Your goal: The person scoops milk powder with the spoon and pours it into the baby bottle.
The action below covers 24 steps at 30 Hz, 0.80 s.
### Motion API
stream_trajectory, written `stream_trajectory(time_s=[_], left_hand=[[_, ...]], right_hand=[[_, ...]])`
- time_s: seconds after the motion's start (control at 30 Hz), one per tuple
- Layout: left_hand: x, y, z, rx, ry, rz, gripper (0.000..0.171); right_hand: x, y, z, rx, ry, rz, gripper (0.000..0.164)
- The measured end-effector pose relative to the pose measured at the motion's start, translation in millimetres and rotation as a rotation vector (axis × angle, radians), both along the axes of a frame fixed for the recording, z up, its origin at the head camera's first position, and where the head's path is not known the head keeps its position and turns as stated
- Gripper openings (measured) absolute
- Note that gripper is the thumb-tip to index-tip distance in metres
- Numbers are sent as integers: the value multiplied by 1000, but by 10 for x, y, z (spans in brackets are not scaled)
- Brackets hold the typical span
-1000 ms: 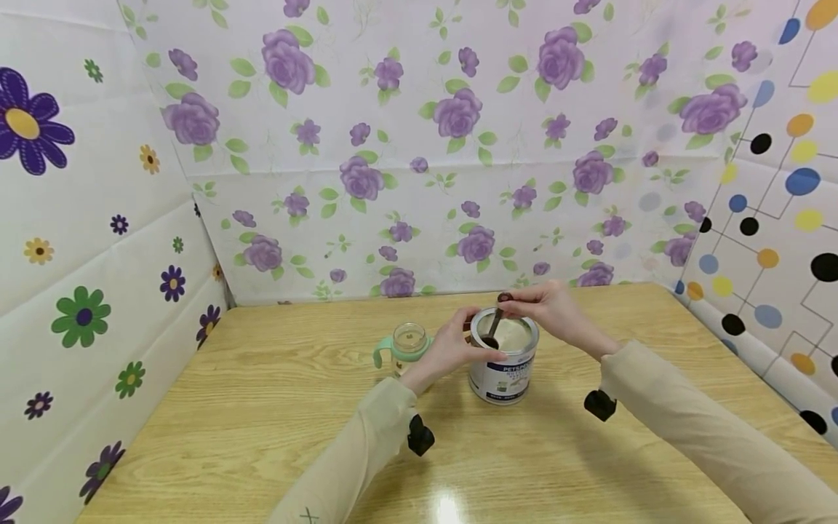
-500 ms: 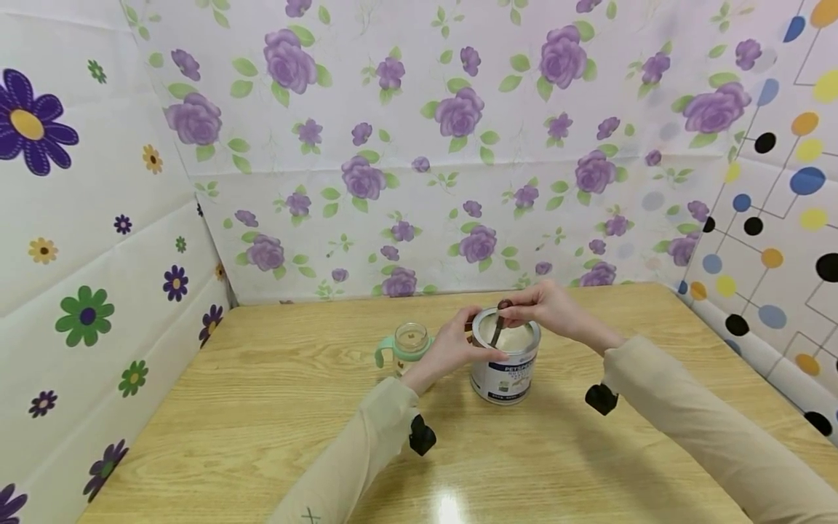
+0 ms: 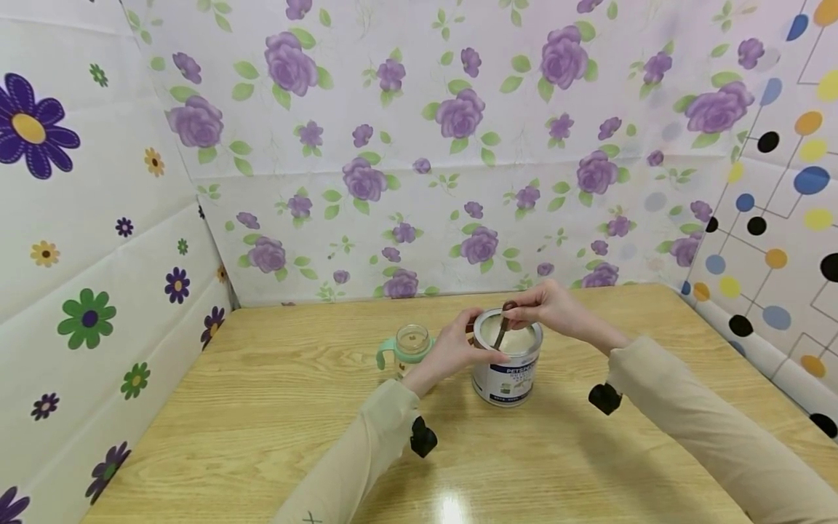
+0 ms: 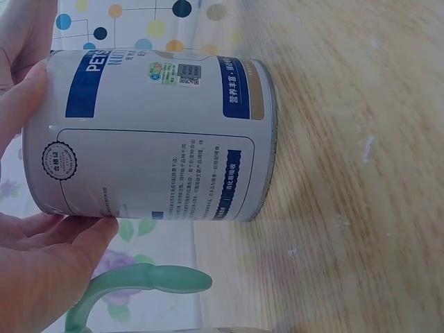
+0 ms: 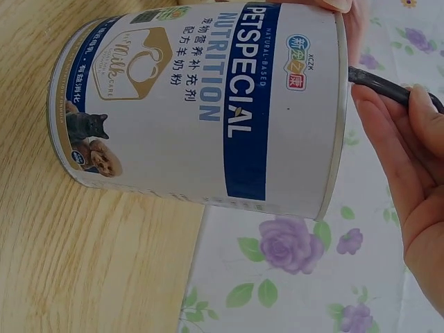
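A white can point(image 3: 504, 383) with blue label bands stands upright and open on the table, pale powder point(image 3: 521, 339) inside. My left hand point(image 3: 452, 351) grips it near the rim from the left side, thumb in front and fingers behind. Between the thumb and fingers of my right hand point(image 3: 550, 311) is the dark handle of a scoop point(image 3: 500, 336), slanting down into the can; its bowl is out of sight. The right wrist view shows the handle point(image 5: 381, 86) pinched just above the rim. Left of the can is a clear baby bottle point(image 3: 412, 339) with a green handle, partly covered by my left hand.
The light wooden table point(image 3: 275, 407) reaches back to a floral-printed backdrop point(image 3: 419, 182). Patterned sheets also hang on the left and right sides. In the left wrist view, the bottle's green handle point(image 4: 149, 277) curves close to my left fingers.
The scoop's bowl, visible inside the can a second ago, has gone down out of sight as the right hand tipped the handle. The left hand keeps its grip; the can and bottle stay put.
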<state>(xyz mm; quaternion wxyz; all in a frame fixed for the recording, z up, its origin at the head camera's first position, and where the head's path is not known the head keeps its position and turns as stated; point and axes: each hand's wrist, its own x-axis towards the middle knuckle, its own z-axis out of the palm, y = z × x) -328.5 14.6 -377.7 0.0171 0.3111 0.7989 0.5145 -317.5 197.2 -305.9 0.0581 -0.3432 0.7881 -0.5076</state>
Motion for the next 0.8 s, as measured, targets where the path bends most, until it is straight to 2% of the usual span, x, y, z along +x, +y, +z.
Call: stream_trajectory(time_s=[0.07, 0.23, 0.33, 0.43, 0.7, 0.8], left_hand=[[45, -8, 57, 7, -17, 7, 70], [64, -18, 78, 8, -20, -4, 72], [25, -17, 26, 5, -7, -3, 72], [-54, -7, -61, -4, 5, 2, 72], [-9, -8, 0, 12, -30, -5, 71], [-39, 1, -37, 2, -15, -2, 71]], right_hand=[[-3, 6, 4, 0, -10, 2, 18], [112, -33, 107, 0, -35, -22, 16], [164, -45, 147, -16, -44, -33, 15], [160, -34, 139, -25, -44, -45, 15], [134, -18, 124, -15, -87, -119, 16], [123, 0, 119, -33, -113, -120, 19]])
